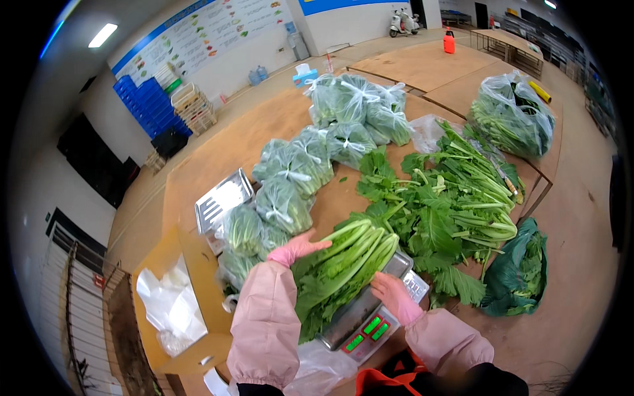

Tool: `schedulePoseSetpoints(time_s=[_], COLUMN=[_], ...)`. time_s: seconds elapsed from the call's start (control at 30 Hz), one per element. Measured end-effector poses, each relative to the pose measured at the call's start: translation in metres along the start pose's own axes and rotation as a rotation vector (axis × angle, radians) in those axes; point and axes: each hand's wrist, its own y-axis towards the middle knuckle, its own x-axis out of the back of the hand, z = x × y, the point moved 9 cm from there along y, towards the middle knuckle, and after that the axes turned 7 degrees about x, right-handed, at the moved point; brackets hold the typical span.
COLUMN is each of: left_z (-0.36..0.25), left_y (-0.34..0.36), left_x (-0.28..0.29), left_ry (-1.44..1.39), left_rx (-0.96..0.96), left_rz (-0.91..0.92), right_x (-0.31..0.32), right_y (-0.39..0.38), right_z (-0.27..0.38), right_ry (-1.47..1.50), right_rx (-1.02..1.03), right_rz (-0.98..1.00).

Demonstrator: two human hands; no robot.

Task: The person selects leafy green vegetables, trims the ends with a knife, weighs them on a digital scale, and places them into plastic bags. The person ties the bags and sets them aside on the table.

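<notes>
A bunch of leafy green vegetables [345, 265] with pale stalks lies across the metal pan of a digital scale [374, 336], whose green displays are lit. My left hand [298, 249], in a pink glove, rests at the left of the bunch with its fingers stretched toward the stalks. On the other side my right hand [396, 297], also gloved in pink, lies by the stalk ends and the pan's edge, fingers extended. Neither hand is wrapped round the bunch. Tied clear bags of greens [282, 203] stand just beyond my left hand.
Loose greens [439, 221] are heaped at the right, with a knife [507, 179] on them. A dark green bag [533, 264] sits near the table's right edge. A large filled bag [512, 115] is farther back. At left stand a cardboard box [201, 290] and another scale [224, 198].
</notes>
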Motion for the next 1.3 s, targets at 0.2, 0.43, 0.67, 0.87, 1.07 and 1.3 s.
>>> schedulePoseSetpoints(time_s=[0.2, 0.43, 0.67, 0.87, 1.07, 1.3], left_z=[0.002, 0.006, 0.006, -0.045, -0.085, -0.184], left_y=[-0.008, 0.005, -0.009, -0.040, -0.091, -0.213], left_x=[-0.034, -0.024, -0.050, -0.034, -0.008, 0.010], left_ry=[-0.502, -0.050, -0.366, -0.134, 0.116, 0.399], left_rx=[0.209, 0.242, 0.320, 0.308, 0.156, -0.181], left_rz=[0.313, -0.024, 0.178, 0.075, -0.318, -0.828], right_x=[-0.034, -0.053, -0.062, -0.070, -0.088, -0.142], right_y=[-0.004, 0.013, 0.030, 0.031, 0.020, -0.012], right_z=[0.002, -0.001, -0.015, -0.012, 0.001, 0.061], right_ry=[0.053, -0.062, 0.272, 0.396, 0.463, 0.092], right_rx=[-0.083, -0.155, -0.125, -0.109, -0.174, 0.094], right_rz=[0.026, 0.047, 0.166, 0.202, 0.330, 0.712])
